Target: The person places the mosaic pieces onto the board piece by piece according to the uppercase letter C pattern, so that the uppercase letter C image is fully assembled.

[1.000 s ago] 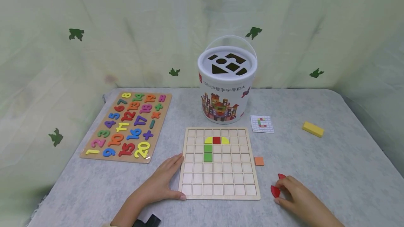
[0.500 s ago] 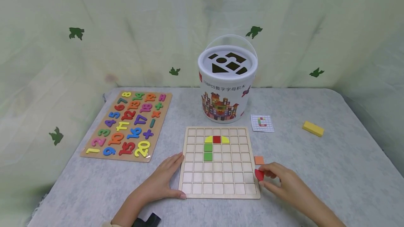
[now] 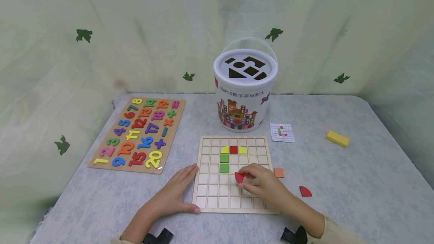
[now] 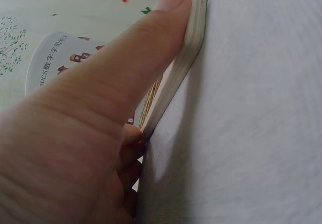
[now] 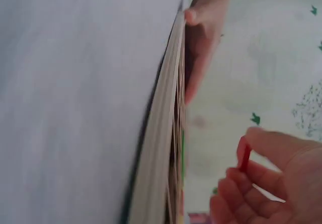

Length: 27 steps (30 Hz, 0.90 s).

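Note:
My right hand (image 3: 266, 183) pinches a red quarter-circle tile (image 3: 239, 177) between thumb and fingertips, above the middle of the wooden grid board (image 3: 207, 191). In the right wrist view the red tile (image 5: 244, 153) shows edge-on, lifted over the board. Fingers straight and thumb spread, my left hand (image 3: 174, 191) rests at the board's left edge. Set in the grid are a red square (image 3: 233, 150) between two yellow quarter-circles (image 3: 225, 150) and two green squares (image 3: 224, 163) in a column below. A second red quarter-circle tile (image 3: 305, 191) lies on the table to the right.
An orange square tile (image 3: 278, 172) lies beside the board's right edge. Behind stand a white bucket (image 3: 240, 97) with a shape-sorter lid and a small pattern card (image 3: 282, 133). A yellow block (image 3: 336, 138) sits far right, a number puzzle board (image 3: 135, 134) at the left.
My right hand has picked up one red quarter-circle from the table and carried it left over the board. The other red tile stays behind. My left hand has not moved.

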Each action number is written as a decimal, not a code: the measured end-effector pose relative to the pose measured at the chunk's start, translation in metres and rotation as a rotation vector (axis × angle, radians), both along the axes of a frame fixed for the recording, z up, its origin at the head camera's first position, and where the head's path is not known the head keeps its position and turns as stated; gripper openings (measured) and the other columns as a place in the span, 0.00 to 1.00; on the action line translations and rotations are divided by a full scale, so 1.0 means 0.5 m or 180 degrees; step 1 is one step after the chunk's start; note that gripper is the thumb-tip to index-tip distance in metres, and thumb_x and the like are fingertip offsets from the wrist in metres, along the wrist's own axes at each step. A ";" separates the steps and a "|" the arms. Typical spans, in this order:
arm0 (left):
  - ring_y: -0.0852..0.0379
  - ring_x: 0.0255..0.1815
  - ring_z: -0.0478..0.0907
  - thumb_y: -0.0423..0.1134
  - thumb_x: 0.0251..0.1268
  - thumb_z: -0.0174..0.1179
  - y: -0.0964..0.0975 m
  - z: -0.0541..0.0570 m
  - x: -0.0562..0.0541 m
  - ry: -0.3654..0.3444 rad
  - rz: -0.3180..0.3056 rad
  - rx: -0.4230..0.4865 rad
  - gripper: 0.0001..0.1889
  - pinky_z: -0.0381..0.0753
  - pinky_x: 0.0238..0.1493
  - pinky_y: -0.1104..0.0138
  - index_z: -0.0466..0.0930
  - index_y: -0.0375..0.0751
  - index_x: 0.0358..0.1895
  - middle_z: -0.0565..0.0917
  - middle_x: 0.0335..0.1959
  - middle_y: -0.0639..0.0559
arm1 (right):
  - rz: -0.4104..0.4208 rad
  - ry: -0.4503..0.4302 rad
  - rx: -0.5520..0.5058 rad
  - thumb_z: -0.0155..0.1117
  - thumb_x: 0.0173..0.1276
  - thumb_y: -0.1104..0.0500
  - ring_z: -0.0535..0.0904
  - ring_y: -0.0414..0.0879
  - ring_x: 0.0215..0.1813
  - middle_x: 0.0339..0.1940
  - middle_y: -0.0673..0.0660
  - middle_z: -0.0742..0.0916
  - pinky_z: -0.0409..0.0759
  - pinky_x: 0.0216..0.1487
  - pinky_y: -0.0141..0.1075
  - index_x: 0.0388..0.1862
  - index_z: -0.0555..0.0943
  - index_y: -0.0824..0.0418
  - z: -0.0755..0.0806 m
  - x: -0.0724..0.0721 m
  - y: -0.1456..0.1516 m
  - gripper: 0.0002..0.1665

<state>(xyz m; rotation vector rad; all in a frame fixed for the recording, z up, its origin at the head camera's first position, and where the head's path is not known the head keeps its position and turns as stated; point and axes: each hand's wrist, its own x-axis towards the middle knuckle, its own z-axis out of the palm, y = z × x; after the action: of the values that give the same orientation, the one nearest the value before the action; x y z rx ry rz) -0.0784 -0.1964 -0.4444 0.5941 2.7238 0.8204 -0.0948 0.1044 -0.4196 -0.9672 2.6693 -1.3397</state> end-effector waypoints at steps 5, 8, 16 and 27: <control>0.50 0.69 0.43 0.71 0.28 0.63 0.001 0.001 0.000 -0.0013 0.0009 -0.0014 0.62 0.47 0.65 0.51 0.48 0.42 0.70 0.49 0.71 0.51 | 0.0032 -0.0252 0.0144 0.64 0.59 0.53 0.73 0.38 0.40 0.39 0.41 0.79 0.74 0.42 0.32 0.45 0.78 0.53 -0.035 -0.017 -0.030 0.15; 0.50 0.69 0.43 0.71 0.28 0.63 0.001 0.001 0.000 -0.0027 0.0017 -0.0020 0.62 0.48 0.64 0.51 0.48 0.43 0.70 0.49 0.71 0.51 | 0.0005 -0.0216 0.0241 0.64 0.59 0.51 0.71 0.36 0.39 0.38 0.40 0.78 0.72 0.39 0.30 0.45 0.79 0.51 -0.048 -0.022 -0.042 0.15; 0.50 0.69 0.44 0.72 0.28 0.63 0.001 0.002 0.000 -0.0012 0.0022 -0.0021 0.62 0.49 0.64 0.51 0.49 0.43 0.70 0.50 0.70 0.51 | -0.0126 0.0116 0.0465 0.68 0.54 0.51 0.65 0.36 0.29 0.32 0.41 0.76 0.67 0.26 0.27 0.43 0.81 0.51 -0.059 -0.026 -0.065 0.16; 0.49 0.69 0.44 0.72 0.26 0.63 0.001 -0.004 -0.002 0.0011 0.0009 -0.0015 0.63 0.50 0.63 0.49 0.48 0.43 0.70 0.49 0.70 0.51 | -0.0215 0.0325 0.0503 0.68 0.54 0.48 0.68 0.35 0.31 0.30 0.41 0.76 0.69 0.34 0.31 0.42 0.81 0.50 -0.057 -0.028 -0.079 0.16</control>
<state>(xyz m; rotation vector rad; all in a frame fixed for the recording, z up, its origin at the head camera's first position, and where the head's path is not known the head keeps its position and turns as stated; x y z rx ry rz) -0.0792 -0.1962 -0.4463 0.5912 2.7295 0.8143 -0.1088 0.0651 -0.4480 -0.9610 2.8555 -1.0965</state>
